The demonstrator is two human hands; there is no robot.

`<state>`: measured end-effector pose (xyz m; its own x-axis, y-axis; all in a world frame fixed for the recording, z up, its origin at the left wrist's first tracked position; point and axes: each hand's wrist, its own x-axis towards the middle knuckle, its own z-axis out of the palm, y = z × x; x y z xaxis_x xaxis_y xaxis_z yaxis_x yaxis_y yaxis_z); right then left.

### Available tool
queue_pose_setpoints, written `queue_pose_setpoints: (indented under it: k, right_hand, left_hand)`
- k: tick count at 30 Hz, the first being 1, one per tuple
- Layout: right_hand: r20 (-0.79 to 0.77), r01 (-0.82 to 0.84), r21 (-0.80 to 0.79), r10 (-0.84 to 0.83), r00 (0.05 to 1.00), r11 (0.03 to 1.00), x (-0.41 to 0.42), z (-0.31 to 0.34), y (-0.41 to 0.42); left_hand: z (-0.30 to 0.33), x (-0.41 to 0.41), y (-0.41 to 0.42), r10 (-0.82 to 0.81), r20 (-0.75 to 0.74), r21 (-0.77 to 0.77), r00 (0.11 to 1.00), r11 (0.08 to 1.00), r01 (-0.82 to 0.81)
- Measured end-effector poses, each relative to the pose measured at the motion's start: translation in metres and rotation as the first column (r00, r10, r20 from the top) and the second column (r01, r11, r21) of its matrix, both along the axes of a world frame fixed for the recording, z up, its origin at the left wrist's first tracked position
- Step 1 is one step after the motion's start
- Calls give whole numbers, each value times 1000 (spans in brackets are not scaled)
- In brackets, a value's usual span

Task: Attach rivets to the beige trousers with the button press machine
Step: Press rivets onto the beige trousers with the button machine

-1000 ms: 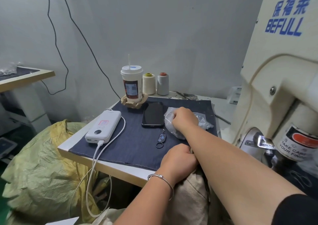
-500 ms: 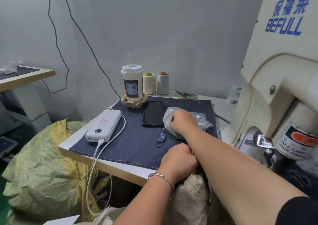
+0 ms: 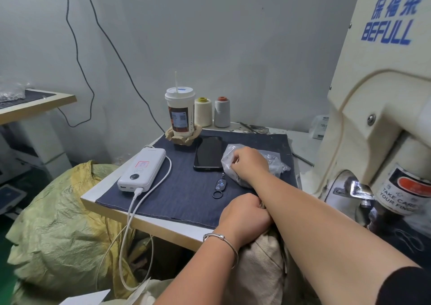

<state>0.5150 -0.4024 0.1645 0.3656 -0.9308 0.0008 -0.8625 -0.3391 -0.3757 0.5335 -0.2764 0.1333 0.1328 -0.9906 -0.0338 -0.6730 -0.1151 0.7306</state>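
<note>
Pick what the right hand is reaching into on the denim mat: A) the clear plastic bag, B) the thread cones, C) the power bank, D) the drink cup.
A: the right hand sits in the clear plastic bag beside the phone, its fingers curled at the bag's opening.

Two thread cones (image 3: 203, 111) stood well beyond the right hand (image 3: 250, 163). One phone (image 3: 208, 153) lay just left of it, with one power bank (image 3: 142, 170) farther left, one cup (image 3: 179, 113) behind and one key fob (image 3: 220, 185) nearer.
</note>
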Motion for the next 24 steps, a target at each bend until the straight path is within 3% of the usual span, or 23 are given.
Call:
queue_pose_setpoints:
  k: [12, 19, 24]
  right_hand:
    - [-41, 27, -2, -27, 999, 1000, 1, 0, 0]
    - [-131, 102, 142, -83, 988, 985, 8, 2, -11]
    - [-82, 165, 174, -152, 985, 971, 7, 0, -17]
  left_hand:
    - [-2, 1, -2, -2, 10, 2, 1000, 1000, 2]
    - [-3, 2, -1, -6, 4, -9, 1000, 1000, 6]
    - [0, 1, 0, -24, -29, -10, 999, 1000, 24]
